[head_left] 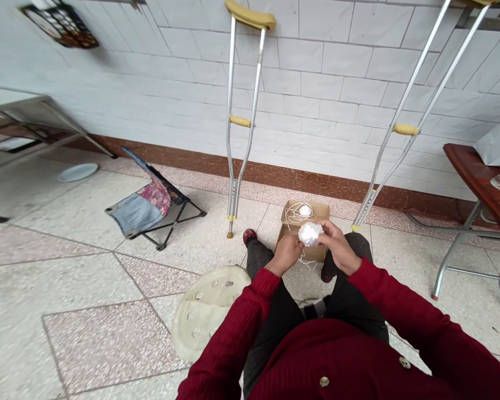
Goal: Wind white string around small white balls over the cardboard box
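Note:
Between my hands is a white, crumpled, fluffy-looking ball [310,234]; its exact kind does not show. My left hand [289,254] pinches its lower left edge. On the other side, my right hand [336,243] grips its right edge with bent fingers. Below and behind the ball stands an open brown cardboard box [321,212] on the floor between my feet. Loose loops of white cord [294,213] and a second small white ball [305,209] lie in its far part. More white cord hangs at the near side of the box, partly hidden by my hands.
Two crutches, one left [232,144] and one right [394,133], lean against the tiled wall. A folding chair [139,214] stands at left, and a pale round stool or lid [204,311] beside my left leg. A red-brown table [473,172] is at right.

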`<state>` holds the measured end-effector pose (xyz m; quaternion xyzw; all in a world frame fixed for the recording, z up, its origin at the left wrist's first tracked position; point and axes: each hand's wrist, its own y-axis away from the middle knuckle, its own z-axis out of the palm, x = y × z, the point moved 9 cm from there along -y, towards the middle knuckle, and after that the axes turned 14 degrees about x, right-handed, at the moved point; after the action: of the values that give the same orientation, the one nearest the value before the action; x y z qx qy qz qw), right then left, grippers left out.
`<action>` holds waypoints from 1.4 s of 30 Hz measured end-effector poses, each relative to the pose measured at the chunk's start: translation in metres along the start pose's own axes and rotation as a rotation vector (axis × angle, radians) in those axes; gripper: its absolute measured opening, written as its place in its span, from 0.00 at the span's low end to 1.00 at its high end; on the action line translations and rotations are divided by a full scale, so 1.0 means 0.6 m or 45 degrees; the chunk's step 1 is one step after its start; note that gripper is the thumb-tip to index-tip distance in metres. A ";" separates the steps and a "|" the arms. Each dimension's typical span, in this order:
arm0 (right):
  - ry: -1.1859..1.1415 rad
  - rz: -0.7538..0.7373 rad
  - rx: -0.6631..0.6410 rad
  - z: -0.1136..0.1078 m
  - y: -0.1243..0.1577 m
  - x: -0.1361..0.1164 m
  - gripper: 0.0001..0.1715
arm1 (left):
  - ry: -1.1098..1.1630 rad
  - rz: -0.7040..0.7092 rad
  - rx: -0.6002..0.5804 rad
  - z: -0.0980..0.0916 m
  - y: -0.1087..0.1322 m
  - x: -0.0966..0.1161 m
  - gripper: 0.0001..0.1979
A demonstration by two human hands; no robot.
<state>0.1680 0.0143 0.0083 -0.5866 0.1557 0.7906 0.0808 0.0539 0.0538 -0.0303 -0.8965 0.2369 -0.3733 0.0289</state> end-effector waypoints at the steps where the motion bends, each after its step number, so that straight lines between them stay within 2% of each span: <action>1: 0.069 -0.037 -0.034 -0.002 0.017 0.002 0.18 | 0.009 0.025 -0.011 -0.001 -0.007 -0.001 0.09; 3: 0.188 -0.010 -0.128 -0.006 0.045 0.026 0.18 | 0.010 0.114 -0.019 -0.010 -0.023 0.007 0.09; 6: 0.366 0.157 -0.191 -0.027 0.057 0.099 0.17 | -0.150 0.241 -0.010 -0.032 -0.051 0.027 0.11; 9: 0.503 0.183 0.019 -0.064 0.020 0.150 0.17 | -0.352 0.385 -0.004 -0.051 -0.067 0.065 0.12; 12: 0.376 0.185 0.356 -0.093 -0.039 0.156 0.16 | -0.384 0.471 0.026 -0.060 -0.056 0.105 0.13; 14: 0.196 0.203 0.480 -0.095 -0.071 0.140 0.16 | -0.296 0.453 0.034 -0.054 -0.034 0.116 0.14; 15: 0.112 0.205 0.489 -0.089 -0.083 0.127 0.16 | -0.233 0.417 0.033 -0.048 -0.021 0.113 0.14; 18: -0.019 0.173 0.362 -0.061 -0.092 0.073 0.15 | -0.017 0.226 0.001 -0.021 0.011 0.077 0.15; 21: -0.002 0.096 0.141 -0.029 -0.058 0.024 0.14 | 0.111 0.049 0.002 -0.004 0.020 0.031 0.15; 23: 0.080 0.036 0.011 -0.014 -0.021 0.004 0.18 | 0.119 0.002 0.038 -0.005 0.015 0.014 0.13; 26: 0.230 -0.007 -0.189 0.002 0.030 -0.006 0.30 | 0.180 0.120 0.030 -0.011 0.002 0.030 0.07; 27: 0.268 -0.005 -0.251 0.005 0.041 -0.008 0.32 | 0.202 0.173 0.019 -0.013 -0.002 0.039 0.06; 29: 0.283 0.049 -0.339 0.006 0.050 -0.011 0.28 | 0.189 0.216 0.008 -0.014 -0.010 0.047 0.06; 32: 0.100 0.227 -0.308 -0.007 0.031 -0.026 0.22 | 0.190 0.162 -0.005 -0.006 -0.018 0.037 0.10; 34: -0.063 0.294 -0.227 -0.017 0.009 -0.049 0.21 | 0.322 0.126 -0.029 0.003 -0.019 0.027 0.12; 37: -0.206 0.276 -0.140 -0.021 -0.016 -0.090 0.17 | 0.517 0.021 -0.047 0.016 -0.016 0.001 0.15; 42: -0.395 0.292 -0.095 -0.008 -0.025 -0.135 0.13 | 0.609 -0.145 -0.066 0.046 -0.008 -0.051 0.15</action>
<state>0.2013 0.0310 0.0822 -0.4388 0.1778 0.8808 -0.0084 0.0559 0.0683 -0.0690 -0.7949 0.1957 -0.5698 -0.0723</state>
